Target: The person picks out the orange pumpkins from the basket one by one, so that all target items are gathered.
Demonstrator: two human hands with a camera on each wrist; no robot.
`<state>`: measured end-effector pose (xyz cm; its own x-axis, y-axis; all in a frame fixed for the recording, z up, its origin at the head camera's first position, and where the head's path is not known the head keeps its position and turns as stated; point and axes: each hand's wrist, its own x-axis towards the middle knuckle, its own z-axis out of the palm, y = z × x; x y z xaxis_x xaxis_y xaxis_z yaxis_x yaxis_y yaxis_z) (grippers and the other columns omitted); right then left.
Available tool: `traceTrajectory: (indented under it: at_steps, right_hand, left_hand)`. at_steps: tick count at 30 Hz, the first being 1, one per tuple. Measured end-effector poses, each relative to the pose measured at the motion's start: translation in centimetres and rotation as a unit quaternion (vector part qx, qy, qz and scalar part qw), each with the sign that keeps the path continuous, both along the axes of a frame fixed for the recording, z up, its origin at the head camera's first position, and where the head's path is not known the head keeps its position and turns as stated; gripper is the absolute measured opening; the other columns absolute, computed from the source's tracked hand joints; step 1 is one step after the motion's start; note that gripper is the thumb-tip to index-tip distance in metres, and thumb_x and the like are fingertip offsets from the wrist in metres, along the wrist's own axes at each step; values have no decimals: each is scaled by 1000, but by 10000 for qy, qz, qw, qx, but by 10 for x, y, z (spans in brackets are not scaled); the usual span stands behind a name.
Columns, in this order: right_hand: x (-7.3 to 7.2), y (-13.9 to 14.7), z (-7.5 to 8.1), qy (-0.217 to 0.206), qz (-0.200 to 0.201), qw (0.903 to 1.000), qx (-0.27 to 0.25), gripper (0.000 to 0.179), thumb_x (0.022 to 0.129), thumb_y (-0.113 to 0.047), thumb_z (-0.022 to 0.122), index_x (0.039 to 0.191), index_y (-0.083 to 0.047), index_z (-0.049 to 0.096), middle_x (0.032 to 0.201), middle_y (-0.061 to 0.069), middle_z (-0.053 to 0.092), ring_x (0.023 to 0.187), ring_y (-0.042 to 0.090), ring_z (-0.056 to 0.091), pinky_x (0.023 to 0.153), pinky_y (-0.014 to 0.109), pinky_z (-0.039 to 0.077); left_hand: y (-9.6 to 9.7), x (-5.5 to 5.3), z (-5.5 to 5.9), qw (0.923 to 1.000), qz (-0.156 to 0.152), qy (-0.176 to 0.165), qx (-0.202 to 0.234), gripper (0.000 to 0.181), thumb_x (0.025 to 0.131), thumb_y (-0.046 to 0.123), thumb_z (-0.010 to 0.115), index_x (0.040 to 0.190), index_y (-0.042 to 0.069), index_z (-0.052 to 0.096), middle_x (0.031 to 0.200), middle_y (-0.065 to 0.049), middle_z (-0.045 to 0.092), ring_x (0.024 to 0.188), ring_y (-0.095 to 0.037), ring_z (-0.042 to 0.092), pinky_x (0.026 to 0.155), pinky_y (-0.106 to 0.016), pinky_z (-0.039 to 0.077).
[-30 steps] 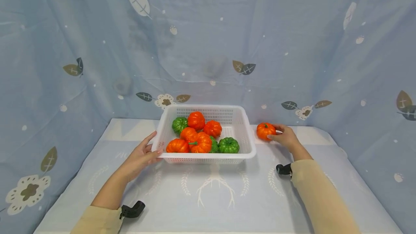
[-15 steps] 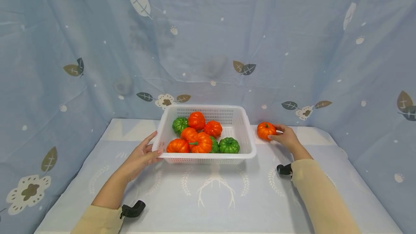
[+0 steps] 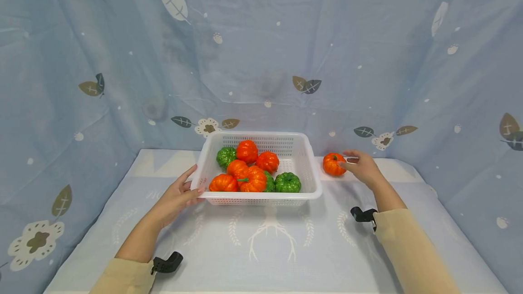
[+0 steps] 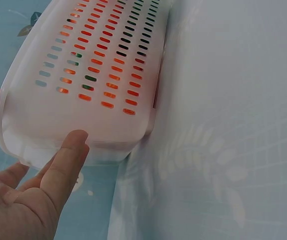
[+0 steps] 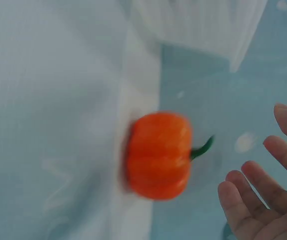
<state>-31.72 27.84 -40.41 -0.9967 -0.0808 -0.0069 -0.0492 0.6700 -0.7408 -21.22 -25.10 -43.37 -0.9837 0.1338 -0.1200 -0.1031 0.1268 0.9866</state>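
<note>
Resting extended left hand (image 3: 175,199) against basket (image 3: 267,196), spreading right hand (image 3: 365,168) beside orange pumpkin (image 3: 333,165); showing perhaps faint lettering (image 3: 153,194) on tablecloth (image 3: 216,262).

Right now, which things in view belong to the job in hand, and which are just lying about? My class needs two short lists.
Seemingly part of the job:
White basket, touched by the left hand
Orange pumpkins and green pumpkins inside it
Lone orange pumpkin outside, near the right hand

Just surroundings:
Blue patterned backdrop
Pale tablecloth
Black wrist devices
</note>
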Motion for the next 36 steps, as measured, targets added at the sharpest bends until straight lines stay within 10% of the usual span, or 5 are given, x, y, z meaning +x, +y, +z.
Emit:
traceTrajectory:
  at_steps: [10,24,36]
  right_hand:
    - [33,-45,33,611,708,9948,-392,47,96,-19,69,138,-3,57,138,24,56,128,46,50,100,58,49]
    - [57,-131,19,1464,1461,9668,-1502,35,93,-14,72,126,-3,65,127,18,62,116,36,60,99,48,53]
    - [50,-182,6,857,2140,9653,-1225,46,92,-23,75,132,-5,62,128,16,59,115,39,57,96,44,55]
  left_hand:
    - [1,2,-1,9999,99,-43,-115,89,96,17,68,163,27,10,155,-28,33,122,-36,56,100,-47,50]
    - [1,4,-2,9999,119,2,-99,87,97,17,67,162,27,10,153,-29,35,120,-34,56,100,-46,50]
    - [4,1,-1,9995,235,-7,-225,89,96,20,68,162,29,10,154,-29,34,127,-43,51,100,-48,50]
